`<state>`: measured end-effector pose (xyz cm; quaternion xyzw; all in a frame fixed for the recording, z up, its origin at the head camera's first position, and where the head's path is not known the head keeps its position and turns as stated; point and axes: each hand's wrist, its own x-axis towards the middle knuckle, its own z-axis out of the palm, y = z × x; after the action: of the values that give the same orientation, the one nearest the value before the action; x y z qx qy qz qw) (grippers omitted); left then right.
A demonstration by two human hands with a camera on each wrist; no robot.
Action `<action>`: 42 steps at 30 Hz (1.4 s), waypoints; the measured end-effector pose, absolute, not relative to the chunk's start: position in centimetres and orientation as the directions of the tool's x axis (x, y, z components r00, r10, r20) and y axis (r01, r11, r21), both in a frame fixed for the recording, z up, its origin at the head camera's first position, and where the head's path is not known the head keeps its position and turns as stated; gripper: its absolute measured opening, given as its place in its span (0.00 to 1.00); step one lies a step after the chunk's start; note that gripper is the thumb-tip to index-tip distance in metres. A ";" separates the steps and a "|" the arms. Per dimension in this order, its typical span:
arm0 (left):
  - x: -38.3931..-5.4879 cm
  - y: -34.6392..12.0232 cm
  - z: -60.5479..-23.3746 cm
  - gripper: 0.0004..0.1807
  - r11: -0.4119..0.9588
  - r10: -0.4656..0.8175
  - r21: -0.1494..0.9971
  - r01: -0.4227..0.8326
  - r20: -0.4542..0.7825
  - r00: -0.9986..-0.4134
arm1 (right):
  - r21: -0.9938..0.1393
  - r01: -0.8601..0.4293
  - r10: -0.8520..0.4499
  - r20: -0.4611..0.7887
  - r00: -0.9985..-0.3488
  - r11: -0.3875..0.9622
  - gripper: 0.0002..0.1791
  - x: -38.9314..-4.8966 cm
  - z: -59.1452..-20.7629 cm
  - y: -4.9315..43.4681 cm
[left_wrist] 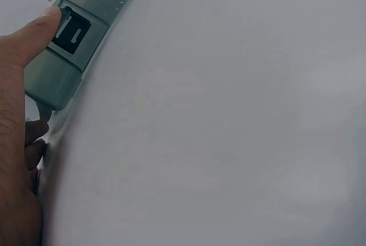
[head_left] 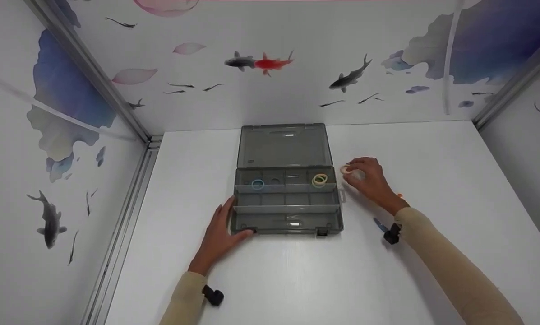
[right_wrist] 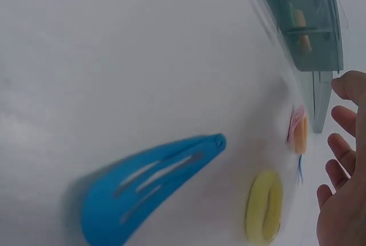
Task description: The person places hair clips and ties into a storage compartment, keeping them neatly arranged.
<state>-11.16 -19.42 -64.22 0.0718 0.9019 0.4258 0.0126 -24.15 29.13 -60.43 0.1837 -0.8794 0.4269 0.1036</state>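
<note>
A clear grey organizer box (head_left: 289, 209) lies with its lid (head_left: 284, 146) folded back. My left hand (head_left: 218, 237) holds its near left corner, thumb along the front by the black latch (left_wrist: 71, 30) and fingers against the side. In the back row sit a blue hair tie (head_left: 257, 184) and some cream and yellow-green hair ties (head_left: 319, 180). My right hand (head_left: 369, 180) is just right of the box, fingers bent and apart above the table. Close to its fingertips are a peach-and-pink hair tie (right_wrist: 299, 131) and a yellow one (right_wrist: 265, 206).
A blue snap hair clip (right_wrist: 151, 183) lies on the white table (head_left: 274, 280) below my right wrist. Something small and orange (head_left: 400, 196) shows beside that wrist. Printed panels with fish (head_left: 274, 63) stand behind and at both sides of the table.
</note>
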 end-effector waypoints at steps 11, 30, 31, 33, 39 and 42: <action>-11.1 -19.4 -64.0 0.62 0.627 0.145 0.771 0.116 0.032 -0.989 | -0.745 -0.210 -0.148 0.150 -0.978 0.633 0.21 -24.3 -60.8 30.3; -11.1 -19.3 -64.1 0.64 0.635 0.150 0.760 0.135 0.049 -0.987 | -0.702 -0.099 -0.095 0.044 -0.994 0.706 0.26 -25.2 -60.8 30.1; -11.1 -19.2 -64.0 0.64 0.637 0.148 0.760 0.131 0.046 -0.988 | -0.700 -0.099 -0.093 0.047 -0.995 0.707 0.26 -25.2 -60.8 30.1; -11.1 -19.2 -64.0 0.64 0.636 0.146 0.762 0.124 0.039 -0.988 | -0.692 -0.105 -0.093 0.055 -0.994 0.715 0.26 -25.3 -60.8 30.1; -11.0 -19.2 -63.8 0.63 0.638 0.138 0.762 0.109 0.026 -0.990 | -0.671 -0.154 -0.110 0.109 -0.988 0.725 0.23 -25.7 -60.8 29.6; -11.0 -19.3 -63.7 0.64 0.632 0.136 0.769 0.101 0.018 -0.991 | -0.671 -0.186 -0.123 0.141 -0.982 0.718 0.22 -25.7 -60.6 29.3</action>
<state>-10.97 -19.26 -63.66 0.0654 0.9030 0.4241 0.0205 -25.72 29.33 -60.63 0.0833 -0.9259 0.3660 0.0430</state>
